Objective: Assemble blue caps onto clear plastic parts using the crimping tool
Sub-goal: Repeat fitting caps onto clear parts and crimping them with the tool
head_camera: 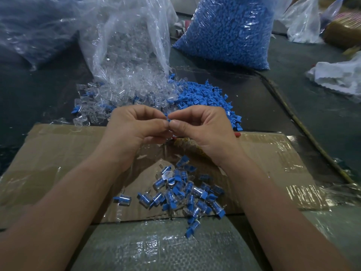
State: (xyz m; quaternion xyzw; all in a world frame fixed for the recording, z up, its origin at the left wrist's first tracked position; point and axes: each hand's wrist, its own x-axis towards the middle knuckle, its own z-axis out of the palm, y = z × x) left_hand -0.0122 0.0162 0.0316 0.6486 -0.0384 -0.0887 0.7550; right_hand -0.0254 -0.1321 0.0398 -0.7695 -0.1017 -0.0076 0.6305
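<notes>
1. Clear plastic parts [109,102] lie in a loose pile just beyond the far edge of the cardboard sheet [58,153], toward its left, spilling from a clear bag [127,45].
2. The left hand [134,128] hangs over the sheet's far edge. Its grip is pinched nearly closed, thumb and forefinger against the left side of a blue cap [168,118]. I cannot tell whether a clear part sits in that pinch too.
3. The blue cap is held between the two hands above the sheet's far edge. Too little of it shows to give its long axis.
4. The right hand [203,128] pinches the cap from the right, with its fingers curled. Both hands are equally near, so the joining is likely a push toward each other.
5. Finished pieces [185,194] lie heaped on the sheet's near middle.
6. Loose blue caps [209,96] are piled beyond the sheet's far edge, toward its right.
</notes>
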